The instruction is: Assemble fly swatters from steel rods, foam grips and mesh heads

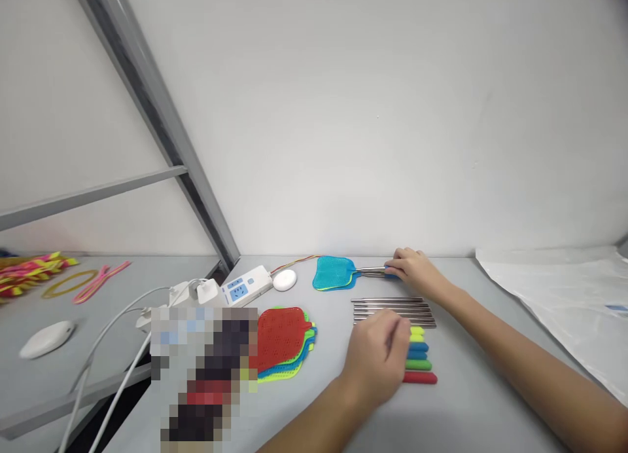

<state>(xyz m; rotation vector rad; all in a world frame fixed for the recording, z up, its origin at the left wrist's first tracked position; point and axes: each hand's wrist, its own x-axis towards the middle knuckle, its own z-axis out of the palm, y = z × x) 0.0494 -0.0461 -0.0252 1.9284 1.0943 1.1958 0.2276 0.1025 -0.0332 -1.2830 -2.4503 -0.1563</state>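
At the back of the table, my right hand (pixel 409 268) is closed round the handle end of a blue fly swatter (pixel 336 273). A yellow-green edge shows beneath its mesh head, and more than one metal shaft runs to the hand. My left hand (pixel 377 351), nearer the front, has its fingers curled; whatever they may hold is hidden. It covers part of a row of metal rods (pixel 392 306) and of the coloured handles. Beside it lie yellow, blue and green handles (pixel 417 364) and a red handle (pixel 422 378). Left of it is a stack of loose swatter heads, a red head (pixel 282 338) on top.
A white power strip (pixel 248 286) and a round white device (pixel 284 280) sit behind the stack. White cables (pixel 108 322) run down the left side. Clear plastic sheeting (pixel 559 302) covers the right side. A grey metal frame (pixel 161 119) rises at left; pixelation hides part of the front.
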